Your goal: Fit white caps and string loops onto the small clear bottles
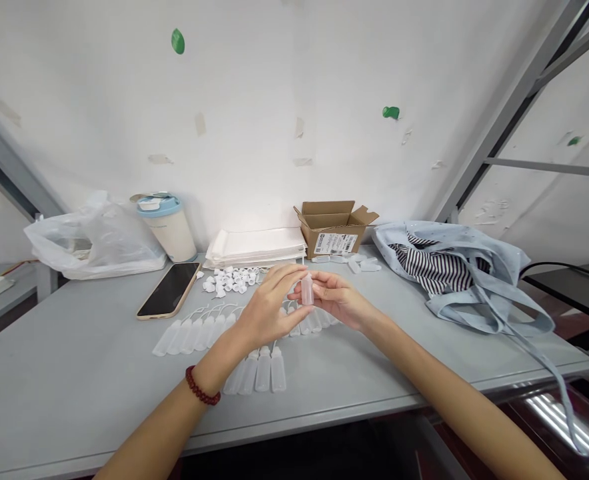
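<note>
Above the table, a small translucent plastic squeeze bottle (307, 292) is held upright between my two hands. My left hand (269, 303) is closed on it, with the thumb near its base and the fingertips at its top. From the other side, my right hand (339, 299) grips it with thumb and fingers. Its neck is partly covered by my left fingers. Under and beside my hands lie rows of similar bottles (194, 333) with thin bent tubes. Several more bottles (263, 372) lie closer to the front edge. Behind my left hand is a pile of small white caps (229, 280).
At the left are a phone (169, 290), a tilted cup with a blue lid (167, 223) and a plastic bag (94, 237). Stacked white sheets (254, 245), an open cardboard box (333, 233) and loose bottles (359, 263) are at the back. A blue cloth bag (454, 257) lies right.
</note>
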`<state>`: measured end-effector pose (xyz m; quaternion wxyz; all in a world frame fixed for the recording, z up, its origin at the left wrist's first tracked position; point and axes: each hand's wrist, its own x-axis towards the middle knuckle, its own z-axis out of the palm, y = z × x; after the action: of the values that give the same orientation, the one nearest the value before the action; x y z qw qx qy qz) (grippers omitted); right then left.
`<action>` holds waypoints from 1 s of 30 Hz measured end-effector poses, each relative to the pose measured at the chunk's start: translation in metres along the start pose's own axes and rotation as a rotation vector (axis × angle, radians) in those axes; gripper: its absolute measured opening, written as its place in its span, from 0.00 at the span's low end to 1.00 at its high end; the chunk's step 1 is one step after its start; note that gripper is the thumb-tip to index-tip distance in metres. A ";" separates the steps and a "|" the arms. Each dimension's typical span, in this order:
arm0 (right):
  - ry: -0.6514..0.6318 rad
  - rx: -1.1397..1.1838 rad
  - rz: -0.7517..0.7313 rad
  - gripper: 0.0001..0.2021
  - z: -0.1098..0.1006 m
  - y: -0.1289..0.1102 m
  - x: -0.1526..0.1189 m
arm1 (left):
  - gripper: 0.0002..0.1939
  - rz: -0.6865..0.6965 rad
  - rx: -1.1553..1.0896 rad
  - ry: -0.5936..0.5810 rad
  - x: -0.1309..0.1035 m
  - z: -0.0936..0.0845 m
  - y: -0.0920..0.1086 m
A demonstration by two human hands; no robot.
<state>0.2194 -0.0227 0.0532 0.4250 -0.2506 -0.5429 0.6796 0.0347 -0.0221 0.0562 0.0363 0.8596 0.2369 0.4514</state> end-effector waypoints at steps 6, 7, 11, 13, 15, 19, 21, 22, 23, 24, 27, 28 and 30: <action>-0.023 0.040 0.016 0.14 -0.001 -0.001 0.000 | 0.22 0.057 0.024 -0.005 0.000 0.001 -0.003; -0.025 0.035 0.013 0.13 -0.001 -0.002 0.000 | 0.22 0.068 0.031 -0.002 0.000 0.001 -0.003; 0.013 -0.004 -0.036 0.13 0.002 -0.003 0.001 | 0.20 0.097 0.059 -0.023 0.000 0.000 -0.001; 0.044 -0.025 -0.064 0.13 0.003 -0.003 0.000 | 0.19 0.100 0.075 -0.034 0.000 -0.001 0.000; 0.059 -0.054 -0.076 0.13 0.003 -0.002 0.000 | 0.19 0.099 0.088 -0.044 0.000 -0.001 0.000; 0.047 -0.116 -0.066 0.13 0.000 -0.003 -0.002 | 0.22 0.097 0.091 -0.050 0.001 -0.001 0.003; 0.016 -0.135 -0.042 0.13 -0.002 -0.005 -0.003 | 0.22 0.096 0.088 -0.048 0.002 -0.002 0.006; -0.003 -0.142 -0.027 0.14 -0.003 -0.006 -0.003 | 0.22 0.094 0.089 -0.054 0.001 -0.002 0.008; -0.022 -0.149 -0.012 0.14 -0.003 -0.007 -0.004 | 0.22 0.093 0.090 -0.065 0.001 -0.003 0.009; -0.041 -0.157 0.003 0.14 -0.004 -0.008 -0.004 | 0.22 0.091 0.090 -0.078 0.000 -0.004 0.011; -0.113 -0.186 0.034 0.15 -0.005 -0.012 -0.006 | 0.22 0.085 0.077 -0.106 -0.003 -0.008 0.016; -0.141 -0.194 0.040 0.15 -0.005 -0.013 -0.007 | 0.21 0.080 0.070 -0.108 -0.004 -0.009 0.018; -0.199 -0.209 0.055 0.15 -0.003 -0.015 -0.008 | 0.21 0.068 0.059 -0.114 -0.008 -0.012 0.021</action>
<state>0.2309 -0.0268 0.0656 0.3219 -0.2394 -0.6431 0.6523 0.0295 -0.0457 0.0628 0.0092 0.8921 0.2183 0.3954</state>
